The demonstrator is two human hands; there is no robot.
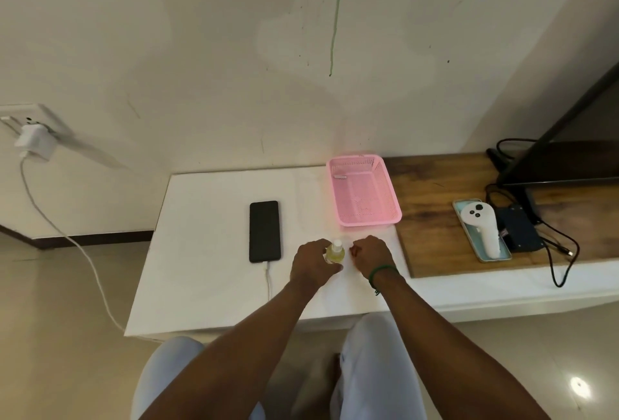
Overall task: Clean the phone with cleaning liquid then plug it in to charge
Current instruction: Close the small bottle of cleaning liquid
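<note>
A black phone [264,231] lies face up on the white table [207,252], with a white charging cable [268,280] at its near end. The cable runs off the table's front edge and up to a white charger [33,141] in a wall socket on the left. My left hand [313,260] is wrapped around a small spray bottle [335,252] of yellowish liquid standing upright just right of the phone. My right hand [370,252] rests beside the bottle with fingers curled; I cannot tell whether it holds something small.
A pink plastic basket [365,195] stands behind my hands. To the right, a wooden board [432,218] carries a white controller [482,228] on a light tray, a dark box, black cables and a dark monitor stand. My knees are below the table's front edge.
</note>
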